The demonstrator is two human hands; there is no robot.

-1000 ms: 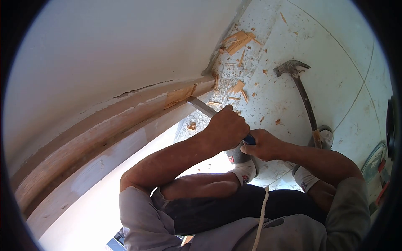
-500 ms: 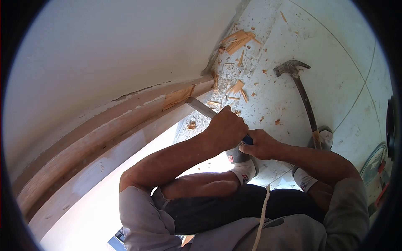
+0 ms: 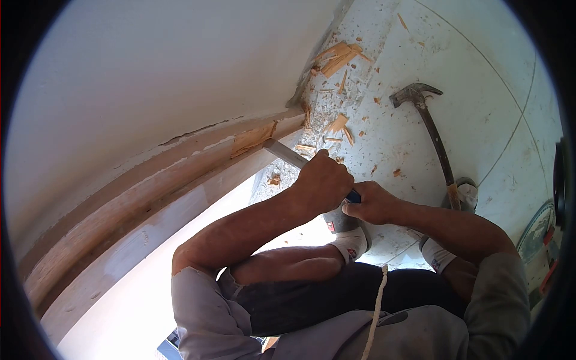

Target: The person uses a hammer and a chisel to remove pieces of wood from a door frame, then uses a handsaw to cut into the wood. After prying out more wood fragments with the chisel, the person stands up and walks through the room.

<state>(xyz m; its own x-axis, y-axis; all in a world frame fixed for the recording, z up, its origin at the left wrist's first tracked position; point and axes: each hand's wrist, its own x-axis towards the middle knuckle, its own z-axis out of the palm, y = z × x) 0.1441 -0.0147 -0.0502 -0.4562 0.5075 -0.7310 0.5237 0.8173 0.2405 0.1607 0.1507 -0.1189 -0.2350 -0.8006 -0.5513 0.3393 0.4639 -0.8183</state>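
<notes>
A wide chisel [image 3: 284,153] with a blue handle is gripped in both my hands. My left hand [image 3: 324,182] is closed around its blade end, near the handle. Behind it my right hand [image 3: 373,203] wraps the end of the blue handle. The flat blade slants up and left, its tip touching or very near the lower edge of a cut recess [image 3: 253,139] of bare wood. This recess lies in a wooden door frame [image 3: 162,174] beside the wall. Fingers hide part of the handle.
A claw hammer [image 3: 433,135] lies on the pale tiled floor to the right, its handle end by my shoe [image 3: 467,195]. Wood chips [image 3: 339,59] and splinters litter the floor along the wall [image 3: 180,66]. A round, partly visible object [image 3: 536,231] is at the right edge.
Hardly anything differs. The whole view has shifted slightly, and both hands keep their hold on the chisel with its tip at the recess.
</notes>
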